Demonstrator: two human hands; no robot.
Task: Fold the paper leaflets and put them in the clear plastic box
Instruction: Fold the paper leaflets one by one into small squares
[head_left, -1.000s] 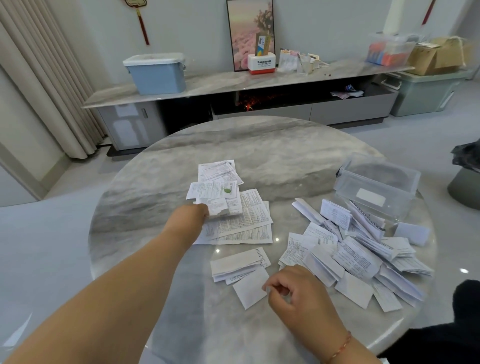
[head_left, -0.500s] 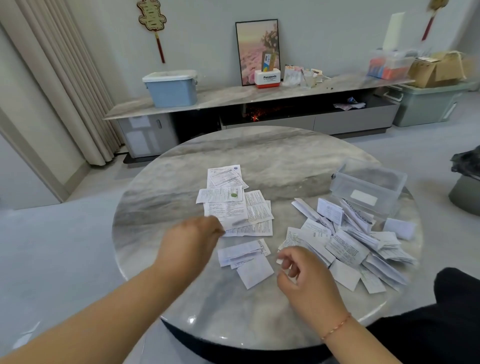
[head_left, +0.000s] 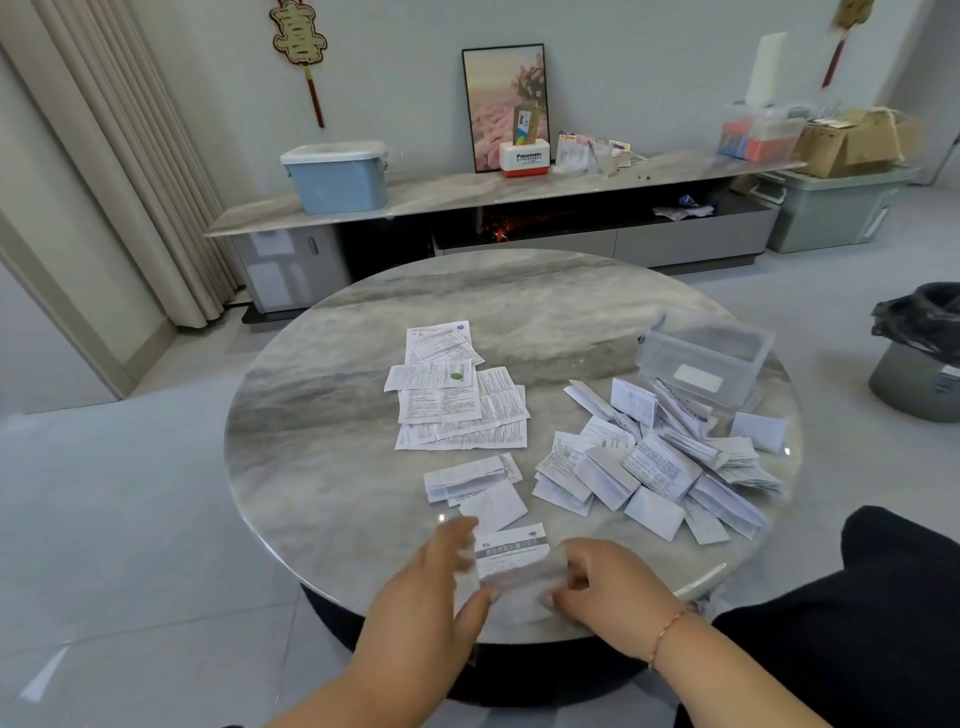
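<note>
Paper is in play again: the left hand (head_left: 441, 582), which a second ago was reaching into the flat unfolded stack (head_left: 460, 402) at twelve o'clock, has come back to the near edge of the desk (head_left: 322, 467) at six o'clock with a leaflet (head_left: 511, 558). Its fingers pinch the left edge, though blur hides the exact grip. At four o'clock, the right hand (head_left: 605, 587) has closed its fingers on the opposite side, so another fold looks about to start, while the folded heap (head_left: 660, 462) at two o'clock still lies outside the clear plastic box (head_left: 701, 364).

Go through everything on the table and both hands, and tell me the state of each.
Clear plastic box: lid off, looks empty.
Flat leaflets: unfolded, stacked.
Folded leaflets: heaped beside the box.
Leaflet: held between both hands, blurred.
Left hand: holding the leaflet.
Right hand: pinching the leaflet.
</note>
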